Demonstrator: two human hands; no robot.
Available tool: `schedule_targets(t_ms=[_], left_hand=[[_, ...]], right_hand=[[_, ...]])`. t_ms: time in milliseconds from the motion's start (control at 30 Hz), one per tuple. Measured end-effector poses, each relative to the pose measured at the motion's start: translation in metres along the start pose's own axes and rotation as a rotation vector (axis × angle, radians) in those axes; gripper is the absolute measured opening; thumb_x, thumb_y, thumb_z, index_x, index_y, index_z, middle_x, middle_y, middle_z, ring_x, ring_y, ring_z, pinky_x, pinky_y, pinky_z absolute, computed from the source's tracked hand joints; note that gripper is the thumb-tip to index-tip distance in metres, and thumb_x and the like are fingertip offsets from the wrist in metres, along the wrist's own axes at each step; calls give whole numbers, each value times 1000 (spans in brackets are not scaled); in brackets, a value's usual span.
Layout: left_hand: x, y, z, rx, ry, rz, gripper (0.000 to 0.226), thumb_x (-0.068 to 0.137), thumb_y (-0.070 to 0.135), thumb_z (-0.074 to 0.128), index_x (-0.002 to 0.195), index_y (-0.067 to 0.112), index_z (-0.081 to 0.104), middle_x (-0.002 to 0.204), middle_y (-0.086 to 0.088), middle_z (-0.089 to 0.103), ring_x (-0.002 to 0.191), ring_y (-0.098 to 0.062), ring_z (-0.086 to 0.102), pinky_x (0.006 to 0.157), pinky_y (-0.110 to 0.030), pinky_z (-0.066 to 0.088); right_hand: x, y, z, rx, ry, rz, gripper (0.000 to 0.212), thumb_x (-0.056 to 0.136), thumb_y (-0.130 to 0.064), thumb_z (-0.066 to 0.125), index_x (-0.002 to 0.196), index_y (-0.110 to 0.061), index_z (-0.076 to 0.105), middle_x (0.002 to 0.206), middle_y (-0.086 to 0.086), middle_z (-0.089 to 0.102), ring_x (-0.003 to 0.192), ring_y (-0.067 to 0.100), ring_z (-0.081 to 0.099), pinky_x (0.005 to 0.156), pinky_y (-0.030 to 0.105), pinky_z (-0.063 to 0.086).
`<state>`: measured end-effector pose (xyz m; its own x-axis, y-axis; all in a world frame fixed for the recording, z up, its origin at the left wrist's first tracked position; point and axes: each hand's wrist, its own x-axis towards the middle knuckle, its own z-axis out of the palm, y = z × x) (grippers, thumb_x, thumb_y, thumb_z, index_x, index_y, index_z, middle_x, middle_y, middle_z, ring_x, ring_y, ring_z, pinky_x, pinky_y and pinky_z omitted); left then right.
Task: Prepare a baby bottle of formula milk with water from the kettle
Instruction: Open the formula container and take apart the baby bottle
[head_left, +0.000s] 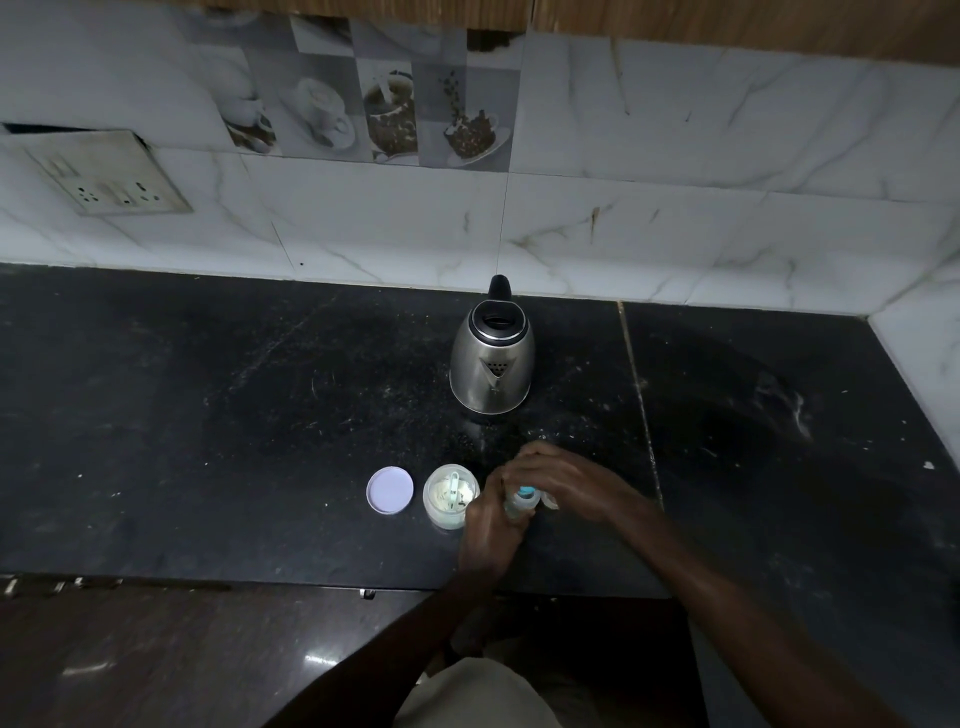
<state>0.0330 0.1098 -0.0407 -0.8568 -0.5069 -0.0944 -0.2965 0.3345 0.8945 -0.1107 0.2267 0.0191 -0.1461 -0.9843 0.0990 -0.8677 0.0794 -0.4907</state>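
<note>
Both hands, left hand (491, 522) and right hand (558, 480), wrap fingers around the baby bottle (519, 501) near the table (208, 415) front edge, open room either side.

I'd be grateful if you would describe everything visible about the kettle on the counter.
The kettle is a rounded, shiny metal-looking jug with a black rim at its top opening and a black handle at the back, toward the tiled wall. Its lid looks open or missing; whether it holds water cannot be told. The triangular spout faces the person. It stands upright on the dark stone counter, beyond both hands, with nothing touching it and no cord or base visible.
</note>
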Motion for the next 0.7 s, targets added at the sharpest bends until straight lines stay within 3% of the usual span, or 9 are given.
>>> schedule_targets(t_ms=[67,133,267,400,500,633,700], left_hand=[[0,2,0,-12,-12,2,41,92,35,77,129,31,59,114,16,70,101,10,63,86,-11,46],[0,2,0,14,-14,9,43,92,30,77,130,25,58,118,10,70,104,-2,65,89,-17,47],[0,3,1,25,-58,0,55,93,21,73,143,20,51,131,5,66,117,-10,61,100,-22,45],[-1,-1,3,71,-107,43,73,89,7,69,155,15,39,149,0,57,134,-15,54,114,-32,42],[-1,-2,4,91,-107,57,74,90,6,66,158,12,36,156,-4,51,142,-20,49,119,-32,37],[-7,1,3,109,-116,147,74,88,20,51,159,8,33,159,-7,44,147,-20,42,123,-36,34],[-9,2,0,123,-140,178,84,78,15,51,159,9,31,161,-5,39,150,-21,37,125,-34,30]], right_hand=[[-2,4,-10,1,146,64,40,87,7,73,126,-3,71,135,8,66,125,21,58,111,29,42],[-12,8,-19,8,295,232,47,80,8,77,125,-6,71,132,7,67,121,23,60,109,28,43],[-47,24,-18,25,508,764,51,72,-3,85,119,-15,70,116,5,70,106,29,66,95,35,50],[-77,28,15,37,354,1033,44,71,-5,85,112,-12,70,107,9,68,98,31,66,85,35,51],[-86,25,41,-17,195,1077,42,74,-10,82,113,-17,69,108,6,65,101,31,65,83,38,52],[-83,22,59,-26,162,1125,48,77,-19,85,121,-17,65,119,4,62,111,29,61,87,40,53],[-80,21,63,-30,156,1130,53,78,-22,86,125,-17,64,123,4,61,114,27,60,88,41,53]])
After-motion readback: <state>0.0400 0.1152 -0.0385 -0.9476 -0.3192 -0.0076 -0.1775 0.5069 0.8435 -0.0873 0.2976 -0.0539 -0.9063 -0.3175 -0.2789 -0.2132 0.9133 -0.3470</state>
